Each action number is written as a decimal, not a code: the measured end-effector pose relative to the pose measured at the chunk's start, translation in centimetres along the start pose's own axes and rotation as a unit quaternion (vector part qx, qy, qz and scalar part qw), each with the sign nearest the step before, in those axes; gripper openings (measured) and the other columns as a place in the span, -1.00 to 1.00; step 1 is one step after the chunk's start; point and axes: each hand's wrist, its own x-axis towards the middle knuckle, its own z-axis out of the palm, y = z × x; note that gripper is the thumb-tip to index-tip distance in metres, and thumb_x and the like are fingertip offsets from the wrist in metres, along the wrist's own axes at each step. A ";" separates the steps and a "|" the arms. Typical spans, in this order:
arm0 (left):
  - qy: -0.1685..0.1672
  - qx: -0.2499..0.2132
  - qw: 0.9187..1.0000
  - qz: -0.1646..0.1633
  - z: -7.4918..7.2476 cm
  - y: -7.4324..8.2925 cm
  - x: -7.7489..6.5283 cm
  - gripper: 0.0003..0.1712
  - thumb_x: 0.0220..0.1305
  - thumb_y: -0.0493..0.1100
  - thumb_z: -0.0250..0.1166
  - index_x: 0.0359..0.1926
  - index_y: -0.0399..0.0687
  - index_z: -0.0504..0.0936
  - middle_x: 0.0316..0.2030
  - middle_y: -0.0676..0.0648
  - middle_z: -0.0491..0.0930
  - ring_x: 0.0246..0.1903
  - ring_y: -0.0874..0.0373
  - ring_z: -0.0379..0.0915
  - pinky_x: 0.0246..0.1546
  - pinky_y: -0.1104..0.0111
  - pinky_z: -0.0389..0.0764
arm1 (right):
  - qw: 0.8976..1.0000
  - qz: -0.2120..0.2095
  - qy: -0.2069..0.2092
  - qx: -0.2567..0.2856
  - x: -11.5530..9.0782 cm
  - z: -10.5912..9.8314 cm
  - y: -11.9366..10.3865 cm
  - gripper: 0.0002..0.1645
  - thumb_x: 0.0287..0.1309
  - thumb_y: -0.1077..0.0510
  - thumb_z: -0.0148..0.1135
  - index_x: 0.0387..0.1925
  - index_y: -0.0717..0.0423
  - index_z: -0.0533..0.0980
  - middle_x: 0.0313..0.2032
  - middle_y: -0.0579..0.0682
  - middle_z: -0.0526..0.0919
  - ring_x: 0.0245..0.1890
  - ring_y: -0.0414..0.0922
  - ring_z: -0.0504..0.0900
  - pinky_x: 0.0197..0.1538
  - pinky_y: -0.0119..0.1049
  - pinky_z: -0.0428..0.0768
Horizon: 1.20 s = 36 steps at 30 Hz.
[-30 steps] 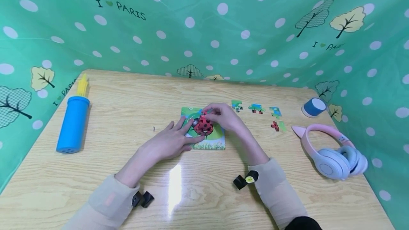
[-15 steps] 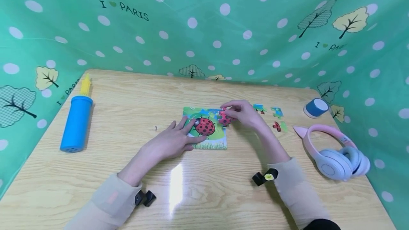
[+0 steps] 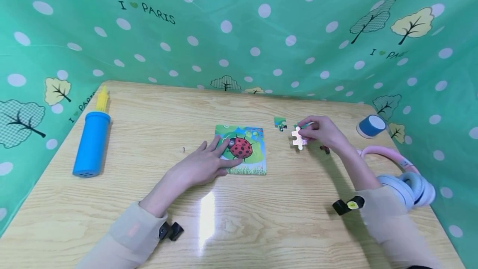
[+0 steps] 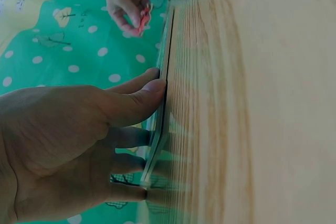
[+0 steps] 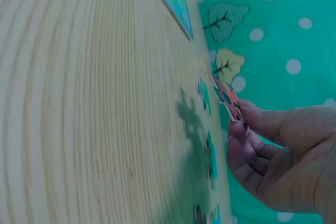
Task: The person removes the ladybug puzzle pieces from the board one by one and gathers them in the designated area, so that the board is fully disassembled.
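Note:
My left hand (image 3: 198, 165) lies with spread fingers across the left part of a flat ladybug picture board (image 3: 258, 162), holding it down on the table. Its thumb and fingers show at the board's edge in the left wrist view. Off to the right, my right hand (image 3: 325, 130) pinches a jigsaw piece (image 3: 299, 138) between thumb and fingertips. The right wrist view shows this piece's red, black-spotted face (image 5: 229, 101), raised above the table with its shadow below. A green jigsaw piece (image 3: 280, 122) lies between board and right hand. A red one (image 3: 325, 149) is partly hidden behind that hand.
More loose pieces (image 5: 211, 157) lie along the table under the right hand. Pink and blue headphones (image 3: 405, 194) are partly covered by the right forearm, with a blue-and-white cylinder (image 3: 371, 126) behind. A blue hand pump (image 3: 91, 144) lies at the far left.
My right hand has lifted the red spotted piece off the board, carried it right and tilted it so its pale side shows in the head view. The left hand stays on the board.

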 end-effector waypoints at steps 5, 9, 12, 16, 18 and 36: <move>0.000 0.003 1.000 0.000 0.0 0.0 0.0 -0.41 0.52 0.05 0.17 0.50 0.50 0.34 0.62 -0.34 -0.07 0.61 -0.40 -0.27 0.52 -0.29 0.12 | 0.999 0.020 0.011 -0.035 -0.4 -1.1 1.1 -0.63 0.39 0.11 0.31 0.09 0.26 0.57 -0.39 0.02 0.76 -0.40 -0.16 0.71 -0.25 -0.24 0.72; -0.001 0.001 1.000 -0.002 0.0 0.0 0.0 -0.41 0.52 0.05 0.17 0.49 0.50 0.34 0.62 -0.33 -0.07 0.61 -0.39 -0.27 0.53 -0.29 0.11 | 0.997 0.038 0.019 -0.066 -0.6 -1.4 1.8 -0.66 0.38 0.06 0.33 0.01 0.23 0.60 -0.44 -0.07 0.69 -0.40 -0.13 0.65 -0.32 -0.26 0.63; -0.002 0.001 1.000 -0.002 0.0 0.1 0.1 -0.41 0.51 0.05 0.18 0.49 0.50 0.34 0.62 -0.33 -0.07 0.61 -0.39 -0.27 0.53 -0.29 0.11 | 0.996 0.046 0.020 -0.078 -0.7 -1.4 2.1 -0.66 0.37 0.05 0.33 -0.02 0.24 0.62 -0.44 -0.09 0.68 -0.39 -0.14 0.65 -0.30 -0.27 0.63; 0.000 0.005 1.000 -0.003 0.0 0.0 0.1 -0.41 0.51 0.05 0.18 0.49 0.50 0.34 0.62 -0.33 -0.06 0.61 -0.39 -0.27 0.53 -0.29 0.12 | 0.994 0.045 0.024 -0.100 -0.7 -1.2 2.4 -0.64 0.35 0.01 0.36 -0.04 0.22 0.65 -0.43 -0.05 0.70 -0.40 -0.14 0.61 -0.35 -0.31 0.58; 0.000 0.005 1.000 -0.003 0.1 0.0 0.1 -0.41 0.51 0.05 0.18 0.49 0.51 0.34 0.62 -0.33 -0.06 0.61 -0.39 -0.26 0.53 -0.29 0.12 | 0.992 0.044 0.029 -0.111 -0.7 -1.0 2.4 -0.65 0.33 0.00 0.38 -0.06 0.20 0.67 -0.41 -0.02 0.71 -0.40 -0.13 0.58 -0.38 -0.33 0.54; 0.002 -0.006 1.000 -0.004 0.1 -0.1 0.0 -0.42 0.51 0.05 0.18 0.49 0.50 0.36 0.62 -0.33 -0.05 0.61 -0.39 -0.27 0.54 -0.28 0.10 | 0.977 0.022 0.071 -0.202 -0.6 0.4 2.5 -0.74 0.29 0.00 0.41 -0.16 0.11 0.71 -0.21 0.13 0.78 -0.25 0.01 0.64 -0.27 -0.27 0.46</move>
